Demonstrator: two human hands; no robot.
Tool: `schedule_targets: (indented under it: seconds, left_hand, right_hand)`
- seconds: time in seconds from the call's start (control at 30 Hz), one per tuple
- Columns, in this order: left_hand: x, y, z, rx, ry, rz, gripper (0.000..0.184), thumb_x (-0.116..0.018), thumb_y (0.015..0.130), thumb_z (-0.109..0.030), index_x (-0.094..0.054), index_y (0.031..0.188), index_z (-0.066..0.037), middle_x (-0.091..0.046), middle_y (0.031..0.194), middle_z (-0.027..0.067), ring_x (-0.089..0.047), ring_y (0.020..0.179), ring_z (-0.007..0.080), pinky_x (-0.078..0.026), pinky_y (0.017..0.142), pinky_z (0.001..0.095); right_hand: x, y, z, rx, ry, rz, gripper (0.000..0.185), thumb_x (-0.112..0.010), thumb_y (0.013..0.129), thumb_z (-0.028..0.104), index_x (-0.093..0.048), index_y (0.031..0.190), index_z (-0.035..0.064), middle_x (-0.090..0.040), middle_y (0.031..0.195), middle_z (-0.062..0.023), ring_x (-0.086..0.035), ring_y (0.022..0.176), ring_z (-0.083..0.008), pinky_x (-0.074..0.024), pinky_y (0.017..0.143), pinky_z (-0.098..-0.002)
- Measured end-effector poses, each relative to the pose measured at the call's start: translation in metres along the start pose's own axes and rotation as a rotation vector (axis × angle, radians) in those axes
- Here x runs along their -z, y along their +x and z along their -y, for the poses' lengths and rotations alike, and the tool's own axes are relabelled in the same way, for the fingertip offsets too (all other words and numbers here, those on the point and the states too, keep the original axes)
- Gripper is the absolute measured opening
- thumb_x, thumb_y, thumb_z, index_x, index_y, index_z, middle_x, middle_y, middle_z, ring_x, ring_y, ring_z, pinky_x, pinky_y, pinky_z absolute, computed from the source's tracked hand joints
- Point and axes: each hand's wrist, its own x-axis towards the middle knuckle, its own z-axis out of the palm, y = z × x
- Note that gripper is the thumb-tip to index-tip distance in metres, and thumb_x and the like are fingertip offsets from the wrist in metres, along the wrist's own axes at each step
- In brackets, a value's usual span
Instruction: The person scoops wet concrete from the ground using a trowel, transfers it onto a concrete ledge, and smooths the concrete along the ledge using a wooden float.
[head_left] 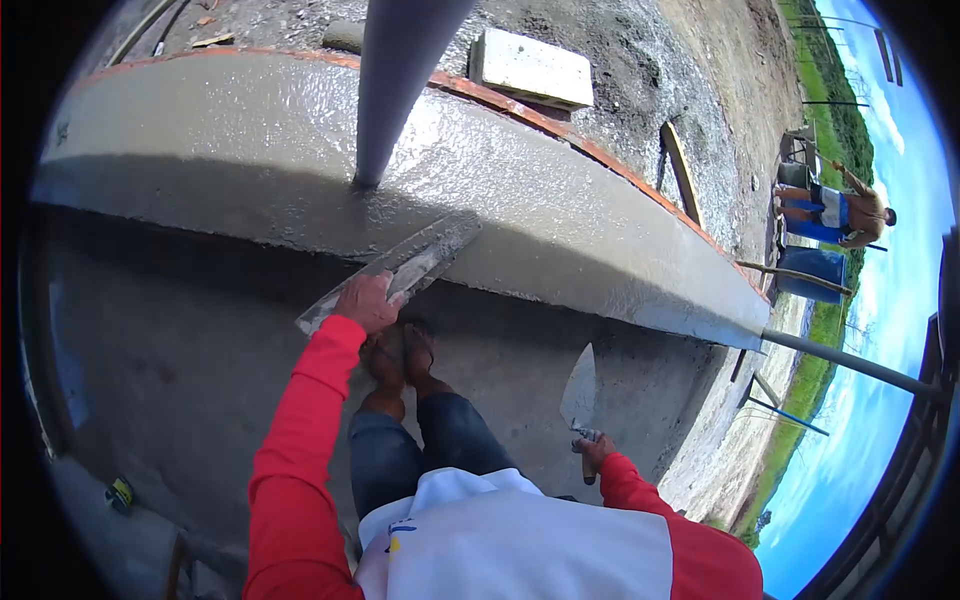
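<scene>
My left hand (pixel 369 302) is closed round the handle of a long rectangular float (pixel 425 253). The float's far end lies over the near edge of a wet grey concrete strip (pixel 250 120), and its near end sticks out over the lower floor. My right hand (pixel 597 452) grips the handle of a pointed trowel (pixel 580 392), held off to the right above the floor, its blade pointing away from me. A grey post (pixel 400 90) rises from the wet concrete just beyond the float.
A pale block (pixel 532 68) and a wooden piece (pixel 682 173) lie past the orange-red edge (pixel 600 155). At the right, another person (pixel 860 212) stands beside a blue barrel (pixel 812 272). A grey pole (pixel 850 360) is at the strip's right end.
</scene>
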Motion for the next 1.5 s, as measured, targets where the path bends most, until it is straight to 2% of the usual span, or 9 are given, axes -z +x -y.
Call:
schedule_targets:
  seconds: [0.17, 0.57, 0.73, 0.83, 1.0, 1.17, 1.33, 1.43, 1.5]
  left_hand:
    - [0.015, 0.020, 0.034, -0.037, 0.148, 0.013, 0.043, -0.063, 0.077, -0.026, -0.057, 0.107, 0.004, -0.061, 0.092, 0.0262, -0.059, 0.088, 0.0419, -0.047, 0.080, 0.0463]
    - [0.175, 0.018, 0.174, -0.138, 0.189, 0.154, 0.037, -0.066, 0.074, -0.020, -0.058, 0.101, 0.003, -0.061, 0.090, 0.0254, -0.058, 0.086, 0.0417, -0.046, 0.078, 0.0463]
    - [0.223, 0.013, 0.242, -0.001, 0.100, 0.026, 0.037, -0.065, 0.075, -0.018, -0.057, 0.101, 0.008, -0.061, 0.088, 0.0270, -0.060, 0.087, 0.0404, -0.047, 0.079, 0.0451]
    - [0.240, 0.013, 0.191, 0.071, 0.101, -0.066, 0.032, -0.060, 0.082, -0.021, -0.058, 0.097, 0.007, -0.060, 0.084, 0.0296, -0.060, 0.081, 0.0441, -0.047, 0.070, 0.0454]
    - [0.185, 0.041, 0.147, 0.086, -0.063, -0.022, 0.045, -0.061, 0.079, -0.029, -0.056, 0.107, 0.005, -0.060, 0.087, 0.0301, -0.058, 0.085, 0.0451, -0.047, 0.079, 0.0467]
    - [0.168, 0.069, 0.129, 0.117, -0.059, 0.076, 0.041, -0.062, 0.077, -0.028, -0.057, 0.103, 0.003, -0.061, 0.080, 0.0283, -0.060, 0.079, 0.0438, -0.048, 0.074, 0.0474]
    - [0.184, 0.098, 0.149, 0.110, -0.047, -0.044, 0.040, -0.063, 0.077, -0.029, -0.058, 0.101, 0.002, -0.061, 0.076, 0.0272, -0.060, 0.075, 0.0434, -0.048, 0.070, 0.0486]
    - [0.210, 0.127, 0.144, -0.011, -0.003, -0.012, 0.039, -0.066, 0.075, -0.029, -0.059, 0.101, -0.001, -0.061, 0.075, 0.0249, -0.059, 0.073, 0.0434, -0.048, 0.066, 0.0473]
    - [0.205, 0.150, 0.152, -0.270, 0.043, 0.018, 0.038, -0.067, 0.074, -0.029, -0.060, 0.098, -0.001, -0.061, 0.074, 0.0233, -0.058, 0.072, 0.0426, -0.047, 0.066, 0.0467]
  right_hand:
    - [-0.013, -0.028, 0.039, -0.074, -0.168, -0.088, 0.046, -0.069, 0.068, 0.042, -0.064, 0.088, 0.0001, -0.065, 0.086, -0.0192, -0.064, 0.080, -0.0304, -0.0492, 0.074, -0.0406]
    - [-0.179, -0.111, 0.074, -0.291, 0.051, -0.084, 0.040, -0.072, 0.067, 0.034, -0.065, 0.088, 0.0000, -0.067, 0.082, -0.0132, -0.065, 0.074, -0.0252, -0.0508, 0.070, -0.0370]
    - [-0.219, -0.150, 0.119, -0.315, -0.002, 0.000, 0.038, -0.073, 0.067, 0.036, -0.066, 0.083, 0.0013, -0.067, 0.078, -0.0116, -0.064, 0.070, -0.0237, -0.0505, 0.068, -0.0366]
    - [-0.226, -0.164, 0.150, -0.302, -0.071, 0.015, 0.039, -0.074, 0.066, 0.035, -0.065, 0.082, 0.0006, -0.067, 0.078, -0.0121, -0.064, 0.070, -0.0236, -0.0499, 0.068, -0.0365]
    - [-0.234, -0.151, 0.153, -0.239, -0.115, 0.051, 0.035, -0.073, 0.068, 0.031, -0.064, 0.081, -0.0008, -0.067, 0.077, -0.0117, -0.063, 0.071, -0.0209, -0.0491, 0.069, -0.0358]
    - [-0.208, -0.138, 0.195, -0.259, -0.013, 0.129, 0.036, -0.069, 0.069, 0.029, -0.064, 0.087, -0.0023, -0.065, 0.081, -0.0148, -0.061, 0.075, -0.0225, -0.0483, 0.070, -0.0368]
    - [-0.199, -0.127, 0.198, -0.217, 0.039, 0.134, 0.027, -0.065, 0.075, 0.025, -0.065, 0.084, -0.0012, -0.067, 0.079, -0.0112, -0.063, 0.072, -0.0201, -0.0481, 0.068, -0.0342]
    - [-0.198, -0.123, 0.180, -0.199, -0.033, 0.148, 0.029, -0.065, 0.075, 0.026, -0.066, 0.085, -0.0006, -0.067, 0.079, -0.0114, -0.062, 0.073, -0.0211, -0.0475, 0.069, -0.0342]
    - [-0.202, -0.110, 0.165, -0.282, -0.027, 0.211, 0.027, -0.064, 0.075, 0.023, -0.065, 0.089, -0.0004, -0.066, 0.084, -0.0107, -0.061, 0.078, -0.0207, -0.0469, 0.073, -0.0332]
